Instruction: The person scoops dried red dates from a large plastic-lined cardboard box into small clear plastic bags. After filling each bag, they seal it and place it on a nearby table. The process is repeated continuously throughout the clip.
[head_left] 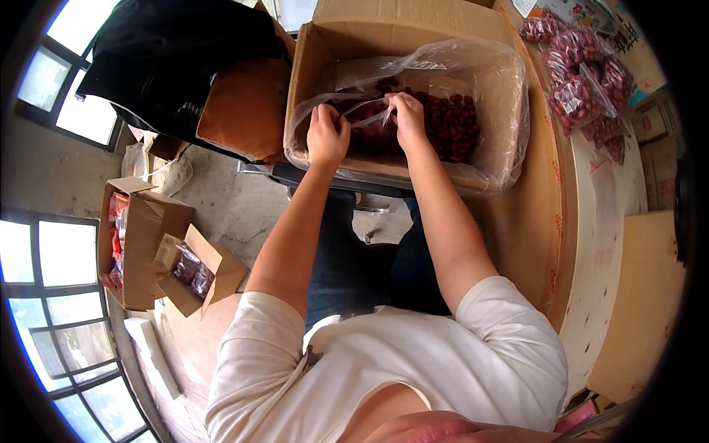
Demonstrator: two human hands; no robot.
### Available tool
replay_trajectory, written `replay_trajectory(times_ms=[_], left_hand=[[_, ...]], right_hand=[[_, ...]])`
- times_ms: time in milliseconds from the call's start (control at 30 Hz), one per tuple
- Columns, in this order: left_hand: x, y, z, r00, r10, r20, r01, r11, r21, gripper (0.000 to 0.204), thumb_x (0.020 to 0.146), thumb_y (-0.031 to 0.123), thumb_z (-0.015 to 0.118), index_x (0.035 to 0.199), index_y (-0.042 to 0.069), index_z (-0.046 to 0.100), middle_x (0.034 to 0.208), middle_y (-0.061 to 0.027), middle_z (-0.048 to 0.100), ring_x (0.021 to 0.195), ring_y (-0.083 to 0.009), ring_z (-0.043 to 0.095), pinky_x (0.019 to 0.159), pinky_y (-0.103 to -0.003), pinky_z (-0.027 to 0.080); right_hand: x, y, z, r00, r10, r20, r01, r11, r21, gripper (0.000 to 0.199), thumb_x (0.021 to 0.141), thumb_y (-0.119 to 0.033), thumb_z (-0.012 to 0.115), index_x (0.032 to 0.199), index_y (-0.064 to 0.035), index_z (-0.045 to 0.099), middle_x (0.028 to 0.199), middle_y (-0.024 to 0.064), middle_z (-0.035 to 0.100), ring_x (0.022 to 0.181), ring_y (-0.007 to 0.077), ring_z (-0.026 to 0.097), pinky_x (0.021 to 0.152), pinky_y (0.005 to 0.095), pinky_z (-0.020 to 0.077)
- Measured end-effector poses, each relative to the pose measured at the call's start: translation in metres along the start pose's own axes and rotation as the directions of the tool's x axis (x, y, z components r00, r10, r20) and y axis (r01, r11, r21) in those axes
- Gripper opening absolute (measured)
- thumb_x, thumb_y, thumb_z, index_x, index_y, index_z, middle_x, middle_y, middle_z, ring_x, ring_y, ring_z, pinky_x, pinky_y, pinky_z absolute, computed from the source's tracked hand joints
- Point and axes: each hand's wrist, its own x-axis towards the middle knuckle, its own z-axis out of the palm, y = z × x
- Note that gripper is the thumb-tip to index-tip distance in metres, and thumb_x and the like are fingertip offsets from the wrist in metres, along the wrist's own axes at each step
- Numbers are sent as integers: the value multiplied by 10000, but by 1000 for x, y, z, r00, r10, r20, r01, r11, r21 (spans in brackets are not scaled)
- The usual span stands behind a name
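Brown table (521,240) beside me; my left hand (328,138) and right hand (408,122) pinch a clear bag (371,117) above red fruit (454,122) in the carton (299,70); slackening might drop it.

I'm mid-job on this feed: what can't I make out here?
In the head view:
- Bottom of the big box: hidden under the dark red fruit.
- Whether the clear bag between left hand and right hand has a knot: too small.
- Depth of the small box: covered by packets.
- Black object: cut off by the right rim.
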Motion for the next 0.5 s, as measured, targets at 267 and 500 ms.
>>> replay_trajectory(times_ms=[267,500], left_hand=[[1,24,-11,914,401,55,-401,916,-8,349,699,241,807,911,71,588,1252,-147,541,1099,-361,554,874,-416,479],[2,16,-10,910,401,105,-393,915,-90,311,695,157,809,954,87,652,1279,-136,560,1097,-365,572,865,-394,503]], right_hand=[[3,3,-5,993,-52,108,53,999,-8,132,838,-82,582,745,-2,630,714,-3,566,700,74,502,673,223,372],[0,3,-4,991,46,126,-40,998,-48,109,839,-95,596,748,-45,629,819,-8,604,779,70,516,704,228,388]])
